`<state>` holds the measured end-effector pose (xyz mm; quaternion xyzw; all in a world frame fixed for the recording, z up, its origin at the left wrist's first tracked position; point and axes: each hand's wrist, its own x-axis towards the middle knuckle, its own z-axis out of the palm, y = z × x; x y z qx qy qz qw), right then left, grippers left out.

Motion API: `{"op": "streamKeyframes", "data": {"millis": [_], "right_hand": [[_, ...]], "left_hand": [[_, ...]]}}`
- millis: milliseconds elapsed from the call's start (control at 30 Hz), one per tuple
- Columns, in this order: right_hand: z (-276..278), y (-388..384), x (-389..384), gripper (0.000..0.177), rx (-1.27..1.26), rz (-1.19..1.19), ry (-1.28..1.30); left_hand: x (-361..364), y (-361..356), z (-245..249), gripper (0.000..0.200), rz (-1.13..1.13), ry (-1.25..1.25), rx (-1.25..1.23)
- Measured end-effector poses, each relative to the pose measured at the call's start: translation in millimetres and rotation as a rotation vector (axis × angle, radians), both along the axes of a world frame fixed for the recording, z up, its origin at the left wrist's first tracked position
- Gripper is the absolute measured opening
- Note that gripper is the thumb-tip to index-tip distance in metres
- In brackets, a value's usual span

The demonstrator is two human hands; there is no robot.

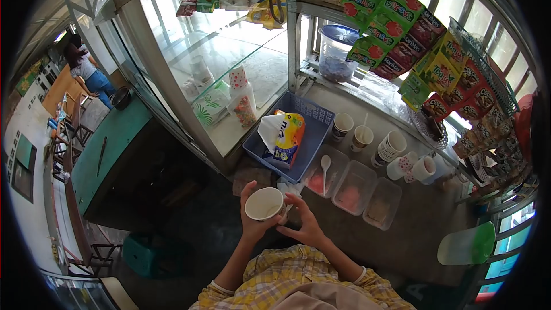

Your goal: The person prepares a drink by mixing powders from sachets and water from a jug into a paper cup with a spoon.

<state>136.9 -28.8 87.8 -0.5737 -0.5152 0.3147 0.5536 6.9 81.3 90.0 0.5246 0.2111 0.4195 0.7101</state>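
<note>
In the left hand (254, 227), the cup (264, 204) opens upward.

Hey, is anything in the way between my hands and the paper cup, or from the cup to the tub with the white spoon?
Nothing visible blocks the left hand; it holds the paper cup. Toward the plastic tub with the white spoon, the right hand looks partly in the way, with something crumpled and white just beyond.
</note>
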Motion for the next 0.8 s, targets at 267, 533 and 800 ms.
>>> {"op": "streamKeyframes", "data": {"millis": [267, 533, 800], "right_hand": [[4.6, -14.2, -1.6, 0.090, -0.041, -0.063, -0.087], [-11.5, -22.9, -10.3, 0.099, -0.013, -0.049, 0.153], [-12.9, -42.7, -1.2, 0.105, -0.015, -0.121, 0.099]], "left_hand": [[-0.5, -8.9, -3.3, 0.112, -0.239, -0.102, -0.181], [0.6, -11.0, -11.1, 0.095, -0.331, -0.026, -0.238], [16.7, -7.6, -7.2, 0.099, -0.449, -0.037, -0.202]]}}
